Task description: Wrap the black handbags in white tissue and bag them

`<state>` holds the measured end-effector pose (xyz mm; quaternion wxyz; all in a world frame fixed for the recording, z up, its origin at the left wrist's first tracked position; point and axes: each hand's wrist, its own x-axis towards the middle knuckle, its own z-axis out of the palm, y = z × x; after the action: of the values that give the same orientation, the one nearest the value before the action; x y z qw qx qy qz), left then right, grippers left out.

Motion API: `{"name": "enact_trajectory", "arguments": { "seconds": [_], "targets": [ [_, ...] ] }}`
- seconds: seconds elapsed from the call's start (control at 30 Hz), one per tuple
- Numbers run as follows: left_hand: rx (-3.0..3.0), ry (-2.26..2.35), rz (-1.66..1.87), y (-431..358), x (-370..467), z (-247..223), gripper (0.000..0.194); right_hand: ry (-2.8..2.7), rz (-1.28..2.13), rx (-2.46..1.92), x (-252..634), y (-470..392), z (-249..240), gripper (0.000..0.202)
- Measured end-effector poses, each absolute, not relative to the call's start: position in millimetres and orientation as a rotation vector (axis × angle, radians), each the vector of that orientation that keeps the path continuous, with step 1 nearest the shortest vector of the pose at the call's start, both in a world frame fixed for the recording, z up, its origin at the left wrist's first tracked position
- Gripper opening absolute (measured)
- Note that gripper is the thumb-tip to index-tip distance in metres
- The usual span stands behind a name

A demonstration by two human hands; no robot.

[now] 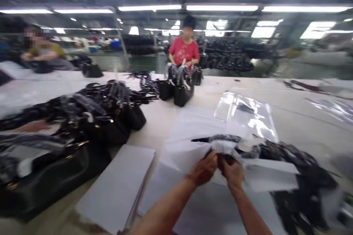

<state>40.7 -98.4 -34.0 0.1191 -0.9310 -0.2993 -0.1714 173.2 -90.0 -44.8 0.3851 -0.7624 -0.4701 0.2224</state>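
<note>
My left hand (205, 169) and my right hand (233, 172) are close together, fingers closed on bunched white paper (224, 148). Something dark shows between the fingers, partly hidden, and I cannot make out what it is. Just beyond them lies a black strap (216, 138) that looks wrapped in clear film. Large white sheets (190, 128) spread on the table under and around both hands. To the right of my right hand are more black straps and dark pieces (311, 180), with a folded white sheet (271, 170) among them.
Black handbags (110, 128) with wrapped handles crowd the left, where another person's hand (31, 126) reaches in. A stack of white sheets (121, 183) lies left of me. Clear plastic (250, 114) is ahead. A person in red (184, 49) stands across the table behind more bags (183, 93).
</note>
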Motion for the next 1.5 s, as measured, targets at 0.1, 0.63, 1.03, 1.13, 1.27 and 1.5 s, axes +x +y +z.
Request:
{"name": "enact_trajectory", "arguments": {
  "seconds": [0.1,0.63,1.03,1.13,1.27,1.5],
  "targets": [
    [-2.746,-0.788,-0.638,-88.4,34.6,-41.3,0.043,-1.017,0.592,-2.055,189.2,-105.8,-46.6,0.042],
    [-2.606,-0.708,-1.391,-107.5,25.2,27.6,0.034,-1.311,0.722,-2.067,216.0,-209.4,-121.0,0.014],
    [-2.875,-1.596,-1.422,-59.0,77.9,127.3,0.011,-1.974,0.953,-2.126,224.3,-254.6,-132.8,0.017],
    [-2.776,-1.843,-1.688,-53.3,79.2,138.9,0.012,-1.852,0.982,-2.087,234.5,-258.5,-134.6,0.018],
    [-2.582,-2.096,-1.679,-50.1,79.9,152.7,0.021,-1.624,0.926,-2.074,263.0,-252.4,-130.2,0.016],
    [-2.354,-1.994,-1.232,-48.5,67.2,130.9,0.055,-1.122,0.522,-2.316,387.8,-185.7,-106.6,0.029]
  ]
}}
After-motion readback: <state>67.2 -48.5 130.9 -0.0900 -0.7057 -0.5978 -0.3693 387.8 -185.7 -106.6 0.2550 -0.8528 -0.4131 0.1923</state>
